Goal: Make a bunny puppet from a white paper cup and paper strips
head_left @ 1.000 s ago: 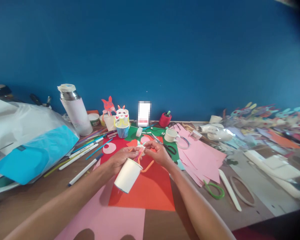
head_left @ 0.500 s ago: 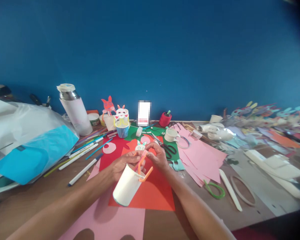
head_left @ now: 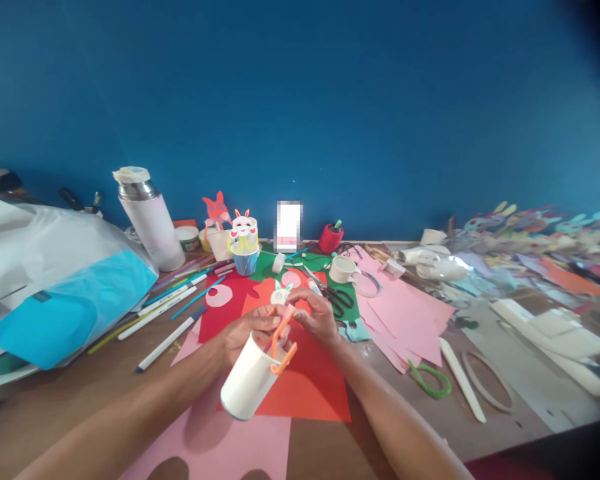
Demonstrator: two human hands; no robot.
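A white paper cup [head_left: 247,380] hangs tilted above the orange paper [head_left: 315,387], its open end toward the upper right. Orange strips [head_left: 284,360] stick out at its rim. Behind the cup, my left hand [head_left: 250,328] is closed round the strips near the rim; some of its fingers are hidden. My right hand [head_left: 317,317] pinches the upper end of a pink and orange strip [head_left: 285,317] close to my left fingertips. A white rabbit face cutout [head_left: 280,293] lies just beyond the hands.
Scissors [head_left: 341,300], a white tape roll [head_left: 344,269] and pink sheets [head_left: 405,313] lie to the right. Markers [head_left: 170,340], a flask [head_left: 150,223] and a plastic bag [head_left: 70,280] are on the left. Decorated cups [head_left: 244,257] stand at the back.
The cup has shifted slightly down and left, with the strips moving along with it. Both hands stay together at the strips.
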